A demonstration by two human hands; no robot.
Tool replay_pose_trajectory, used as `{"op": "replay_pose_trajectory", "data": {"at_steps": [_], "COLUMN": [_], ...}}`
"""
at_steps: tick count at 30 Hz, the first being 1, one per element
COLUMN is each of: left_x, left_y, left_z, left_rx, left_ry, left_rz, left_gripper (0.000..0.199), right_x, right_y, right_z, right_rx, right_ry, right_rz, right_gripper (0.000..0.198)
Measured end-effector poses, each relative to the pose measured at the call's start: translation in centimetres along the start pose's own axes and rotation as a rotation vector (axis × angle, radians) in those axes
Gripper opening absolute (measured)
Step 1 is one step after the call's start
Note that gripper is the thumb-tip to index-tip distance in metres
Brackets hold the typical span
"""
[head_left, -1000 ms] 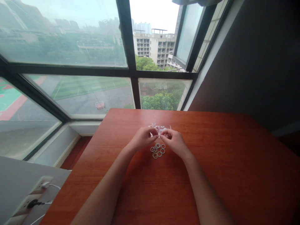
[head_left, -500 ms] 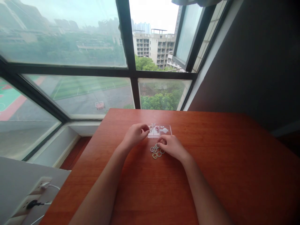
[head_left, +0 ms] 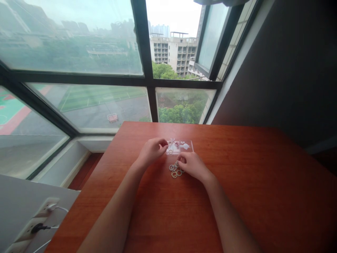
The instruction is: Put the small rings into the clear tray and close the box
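My left hand is at the left end of a clear plastic box with pink and white printing. Its fingers are curled and its thumb and fingertips come together; anything between them is too small to make out. One ring shows at the box's left end, just beside those fingertips. Closer to me lies a loose pile of thin pale rings, some greenish or yellowish. Over the pile's right side, my right hand is closed in a pinch, its fingertips among the rings. Those fingertips partly hide some rings.
A reddish-brown wooden table carries everything. Beyond its far edge stand dark-framed windows. A grey wall rises at the right. Down at the left, wall sockets have plugs and cables in them.
A ring has come into sight at the box's left end, beside my left fingertips. My right fingertips have shifted slightly over the pile. The view has moved a little.
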State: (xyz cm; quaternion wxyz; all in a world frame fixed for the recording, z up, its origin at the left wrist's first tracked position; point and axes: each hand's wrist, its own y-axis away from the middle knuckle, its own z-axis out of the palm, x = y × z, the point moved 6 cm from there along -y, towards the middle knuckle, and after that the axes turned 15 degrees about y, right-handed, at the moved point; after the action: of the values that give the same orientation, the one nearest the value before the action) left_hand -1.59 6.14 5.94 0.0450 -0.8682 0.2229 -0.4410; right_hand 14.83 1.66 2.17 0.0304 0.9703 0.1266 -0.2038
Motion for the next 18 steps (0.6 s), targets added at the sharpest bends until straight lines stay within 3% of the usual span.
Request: {"op": "replay_pose_trajectory", "data": {"at_steps": [11, 18], "left_x": [-0.1, 0.0], "left_y": [0.2, 0.1], "left_z": [0.0, 0.0], "left_rx": [-0.011, -0.013], "left_ry": [-0.016, -0.004], "left_rz": [0.004, -0.001], "left_gripper": [0.013, 0.012], "right_x": [1.7, 0.5], "right_y": [0.5, 0.4], "right_z": [-1.1, -0.8], "right_rx": [-0.016, -0.011], "right_ry": [0.003, 0.015], "right_rz": [0.04, 0.013], "right_gripper": [0.009, 0.013]}}
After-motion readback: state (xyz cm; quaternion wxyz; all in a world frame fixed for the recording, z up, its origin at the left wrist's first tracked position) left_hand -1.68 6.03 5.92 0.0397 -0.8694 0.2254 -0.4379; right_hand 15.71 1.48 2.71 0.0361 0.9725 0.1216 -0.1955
